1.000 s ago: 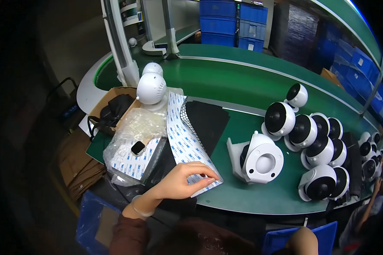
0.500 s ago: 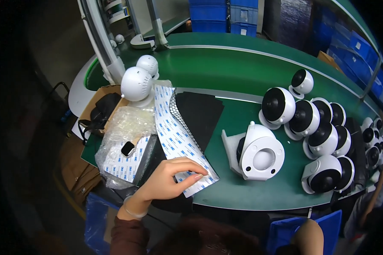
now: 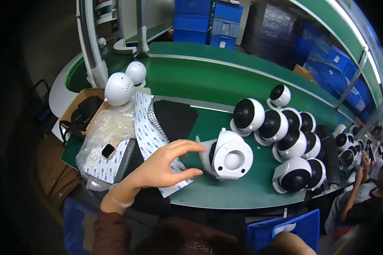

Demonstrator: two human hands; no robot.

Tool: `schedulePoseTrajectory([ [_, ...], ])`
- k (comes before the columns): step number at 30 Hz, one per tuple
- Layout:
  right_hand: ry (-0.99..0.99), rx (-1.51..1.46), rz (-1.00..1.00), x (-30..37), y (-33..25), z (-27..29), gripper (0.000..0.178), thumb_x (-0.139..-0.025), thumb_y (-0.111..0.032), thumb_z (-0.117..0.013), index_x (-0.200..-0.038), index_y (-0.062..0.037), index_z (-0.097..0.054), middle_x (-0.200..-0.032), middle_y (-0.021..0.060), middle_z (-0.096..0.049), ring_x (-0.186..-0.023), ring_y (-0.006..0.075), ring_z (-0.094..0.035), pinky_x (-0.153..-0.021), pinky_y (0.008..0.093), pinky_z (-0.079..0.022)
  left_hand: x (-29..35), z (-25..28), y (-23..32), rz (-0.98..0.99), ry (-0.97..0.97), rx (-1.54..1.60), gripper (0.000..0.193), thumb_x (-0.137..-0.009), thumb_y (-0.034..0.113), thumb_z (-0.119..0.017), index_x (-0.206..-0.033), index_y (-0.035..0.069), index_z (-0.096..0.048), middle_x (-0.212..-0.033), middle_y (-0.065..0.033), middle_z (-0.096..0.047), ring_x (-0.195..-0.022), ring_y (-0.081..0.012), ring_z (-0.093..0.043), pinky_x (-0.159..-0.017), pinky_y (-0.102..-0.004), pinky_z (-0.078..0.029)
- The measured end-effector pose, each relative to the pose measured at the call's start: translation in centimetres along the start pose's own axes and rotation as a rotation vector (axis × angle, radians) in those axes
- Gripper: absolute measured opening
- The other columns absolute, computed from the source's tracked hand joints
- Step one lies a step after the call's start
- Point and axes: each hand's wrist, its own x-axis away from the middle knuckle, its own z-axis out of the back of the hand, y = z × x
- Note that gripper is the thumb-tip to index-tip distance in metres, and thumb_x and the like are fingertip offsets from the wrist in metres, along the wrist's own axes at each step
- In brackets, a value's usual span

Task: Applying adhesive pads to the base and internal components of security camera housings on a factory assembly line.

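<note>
My left hand (image 3: 168, 163) is open and holds nothing, thumb and fingers apart. It hovers over a strip of blue-printed white backing sheet (image 3: 145, 138), its fingertips close to a white dome camera (image 3: 233, 155). That camera lies on its side, with its round base ring facing up and a piece of white foam (image 3: 203, 154) against its left side. Under and behind the strip lie black sheets (image 3: 174, 117). At the lower right only a bare part of my right arm (image 3: 290, 244) shows; the right hand itself is out of sight.
Several white-and-black dome cameras (image 3: 294, 142) stand grouped on the green table (image 3: 208, 197) at right. Two white domes (image 3: 119, 89) stand at far left, near a cardboard box (image 3: 74, 104) and plastic-wrapped sheets (image 3: 100, 163). A blue bin (image 3: 304, 229) sits below the front edge. Another person (image 3: 359, 191) is far right.
My left hand has lifted off the printed strip and moved toward the dome camera lying on its side, its thumb and fingers spreading wider. The whole view has swung to the right.
</note>
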Motion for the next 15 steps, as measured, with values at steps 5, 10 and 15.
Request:
schedulePoseTrajectory([
  [5, -0.359, -0.920, -1.075, 11.8, 2.8, 2.4, 0.027, -0.077, -0.027, -0.058, -0.079, 0.0007, -0.056, -0.074, 0.0114, -0.058, -0.062, 0.0219, -0.055, -0.055, 0.0303, -0.043, -1.0, -0.7, -1.4, 0.068, -0.106, 0.036, 0.064, -0.065, 0.020, -0.071, -0.118, 0.002, -0.039, -0.116, -0.0142, -0.045, -0.103, -0.0245, -0.047, -0.083, -0.0317, -0.040],
  [10, -0.567, 1.201, -1.701, 7.6, 1.8, 4.4, 0.016, -0.071, -0.021, -0.059, -0.080, -0.0081, -0.062, -0.071, 0.0112, -0.060, -0.062, 0.0256, -0.058, -0.053, 0.0319, -0.046, -3.7, -3.9, -5.0, -0.168, -0.209, -0.151, 0.106, -0.056, 0.044, -0.072, -0.130, -0.001, -0.008, -0.133, -0.0240, -0.014, -0.124, -0.0367, -0.016, -0.100, -0.0406, -0.021],
  [15, -0.134, 1.308, -1.485, 1.4, 5.2, 7.0, 0.010, -0.071, -0.009, -0.060, -0.079, -0.0024, -0.060, -0.067, 0.0065, -0.060, -0.053, 0.0126, -0.055, -0.048, 0.0207, -0.042, -5.1, -5.4, -4.9, -0.213, -0.128, -0.365, 0.107, -0.050, 0.045, -0.073, -0.131, 0.006, -0.013, -0.137, -0.0156, -0.009, -0.126, -0.0346, -0.007, -0.099, -0.0497, -0.015],
])
